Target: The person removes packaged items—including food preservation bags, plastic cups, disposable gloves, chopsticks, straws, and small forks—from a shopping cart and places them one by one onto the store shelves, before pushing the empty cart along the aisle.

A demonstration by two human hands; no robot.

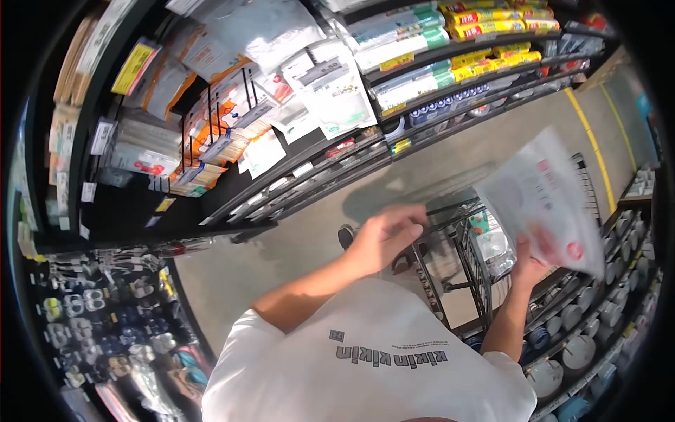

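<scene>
My right hand (529,269) grips the lower left edge of a clear plastic package (545,211) with white contents and red print. The package is tilted over a black wire shopping cart (472,271) and slightly blurred by motion. My left hand (387,238) is at the upper left corner of the cart, by its handle end. Its fingers are curled in toward the thumb, and whatever is in them, if anything, is hidden. Inside the cart, partly covered by the package, lies a clear-wrapped item with green and red print (490,235).
Shelves ahead hold yellow-and-red rolls (485,28), white packs (334,91) and orange-and-white packs (228,112) on hooks. Dishes (580,348) line a rack on the right, close to the cart. Hanging goods (105,309) are at lower left. Yellow lines (590,141) cross the floor.
</scene>
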